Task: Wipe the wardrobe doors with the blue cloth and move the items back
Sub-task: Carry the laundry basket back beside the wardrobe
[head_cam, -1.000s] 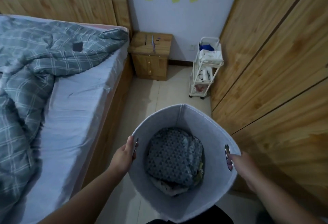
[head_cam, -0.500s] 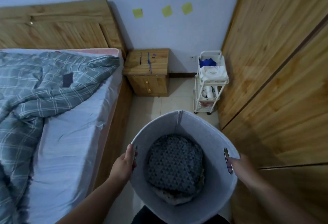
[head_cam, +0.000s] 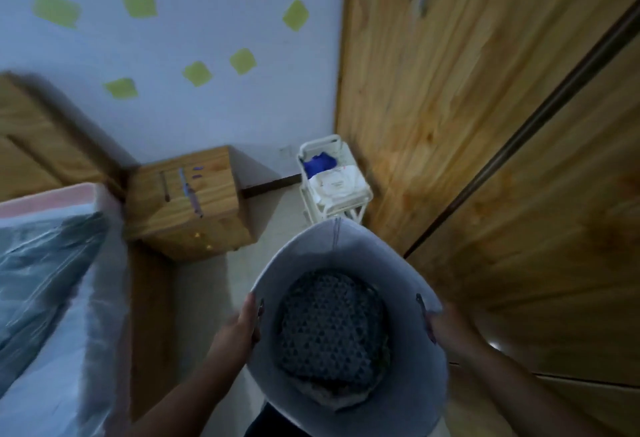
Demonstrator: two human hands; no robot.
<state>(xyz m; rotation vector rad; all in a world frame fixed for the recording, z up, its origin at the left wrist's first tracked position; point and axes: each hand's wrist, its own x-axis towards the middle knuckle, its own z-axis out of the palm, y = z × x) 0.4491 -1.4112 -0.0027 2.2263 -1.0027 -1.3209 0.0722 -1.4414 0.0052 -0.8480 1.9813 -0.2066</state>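
Note:
I carry a grey felt laundry basket in front of me with dark patterned laundry inside. My left hand grips its left handle slot. On the other side my right hand grips the right handle slot. The wooden wardrobe doors fill the right side, close to the basket. A blue cloth lies on the top shelf of a white trolley beyond the basket, in the corner by the wardrobe.
A wooden bedside table stands against the far wall left of the trolley. The bed with a plaid duvet runs along the left. A narrow strip of tiled floor lies between bed and wardrobe. Green sticky notes dot the wall.
The view has tilted upward and rolled, showing more wall and less bed. The basket stays in both hands and has come nearer to the trolley and wardrobe.

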